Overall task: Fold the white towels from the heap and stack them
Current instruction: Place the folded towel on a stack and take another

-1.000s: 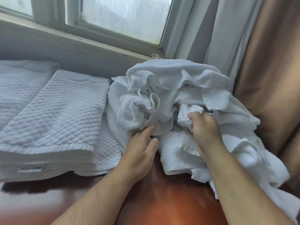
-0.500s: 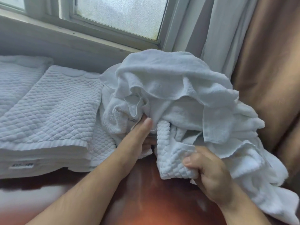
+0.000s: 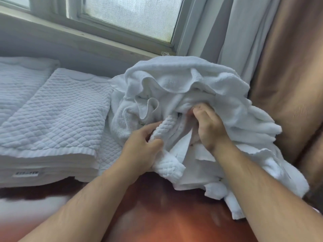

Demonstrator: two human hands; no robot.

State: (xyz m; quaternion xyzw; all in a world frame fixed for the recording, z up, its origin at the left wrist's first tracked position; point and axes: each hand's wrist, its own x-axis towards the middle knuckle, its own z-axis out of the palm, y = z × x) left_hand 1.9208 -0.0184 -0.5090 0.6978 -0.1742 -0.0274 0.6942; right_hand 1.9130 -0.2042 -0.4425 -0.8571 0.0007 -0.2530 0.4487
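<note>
- Several towels lie finished in our folded stack (image 3: pixel 52 119), left of the heap (image 3: pixel 192 81).
- Our left hand (image 3: pixel 139 151) curls its fingers round a quilted towel (image 3: pixel 166 126) at the heap's front.
- Our right hand (image 3: pixel 209 131) pinches heap folds; we judge most is left to fold.

Soft, cool daylight comes through the frosted window (image 3: pixel 132 16) at 12 o'clock, fairly bright and even, with no hard glare. It lights the top of the heap (image 3: pixel 183 72) and leaves grey folds beneath, darkest where the right hand (image 3: pixel 209 130) digs in. The folded stack (image 3: pixel 52 119) throws a dark shadow on the red-brown table (image 3: pixel 157 215) at 8 o'clock, and a pale sheen washes the tabletop towards 7 o'clock. The quilted towel (image 3: pixel 164 130) in the left hand (image 3: pixel 139 151) shows a crisp weave. Wide-angle distortion bends the window frame, and the heap's edge at 4 o'clock is smeared.
</note>
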